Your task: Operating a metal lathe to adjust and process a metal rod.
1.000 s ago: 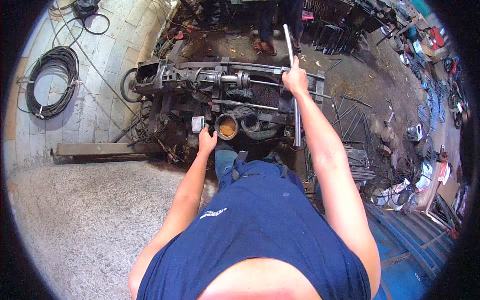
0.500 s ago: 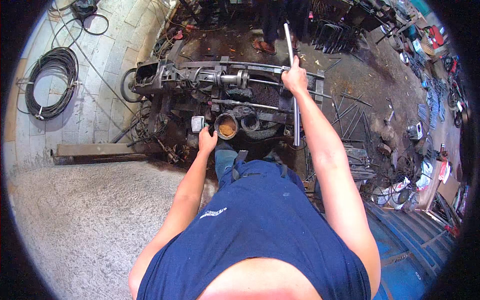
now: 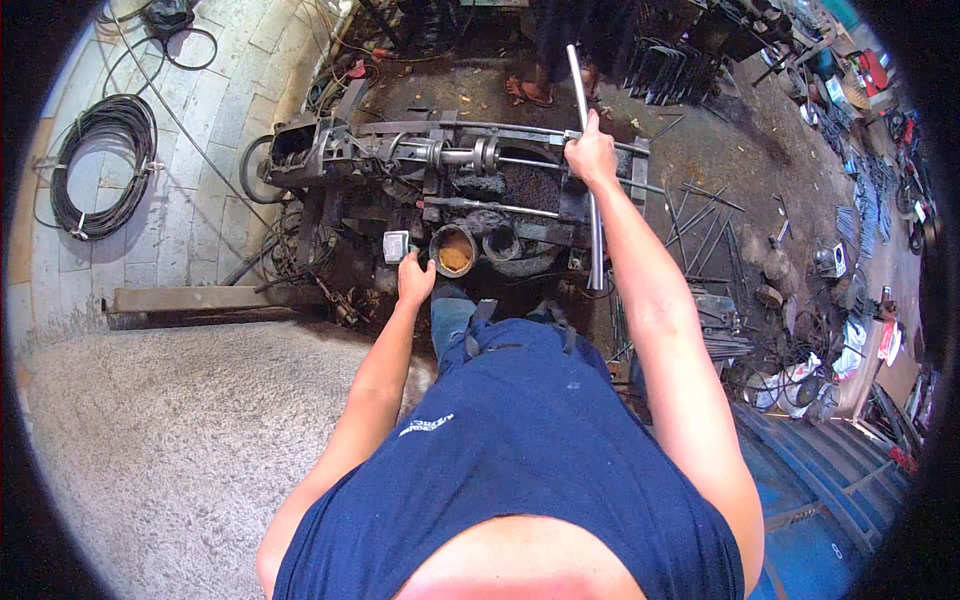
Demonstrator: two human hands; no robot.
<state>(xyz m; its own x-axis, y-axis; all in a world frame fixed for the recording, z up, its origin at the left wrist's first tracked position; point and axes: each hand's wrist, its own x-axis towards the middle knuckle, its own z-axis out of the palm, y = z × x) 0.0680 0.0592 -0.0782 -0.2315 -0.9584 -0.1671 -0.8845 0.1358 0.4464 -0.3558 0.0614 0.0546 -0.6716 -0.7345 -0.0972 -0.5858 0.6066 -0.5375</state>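
My right hand (image 3: pixel 592 158) is wrapped round a long, bare metal pipe (image 3: pixel 580 88). The pipe slants across the right part of a dark, greasy machine (image 3: pixel 375 152) with rails and a round shaft. My left hand (image 3: pixel 414 278) is low at the machine's near side, thumb and forefinger apart. Its forefinger meets the edge of a small pale switch box (image 3: pixel 396 246); the other fingers are mostly hidden. Right beside the thumb stands a round can (image 3: pixel 454 251) with orange-brown contents. A thin metal rod (image 3: pixel 490 207) with a reddish left end lies along the machine's near side.
Beyond the machine are another person's feet (image 3: pixel 530 91). Coiled black cable (image 3: pixel 103 167) rests on pale tiles at the left. Loose rods (image 3: pixel 710 235) lie on the dirty floor to the right, with tools and scrap past them. A metal beam (image 3: pixel 205 299) crosses the left side.
The thin rod's left end now shows reddish and reaches a little further left. The pipe's slant differs very slightly. Both my hands stay in nearly the same places.
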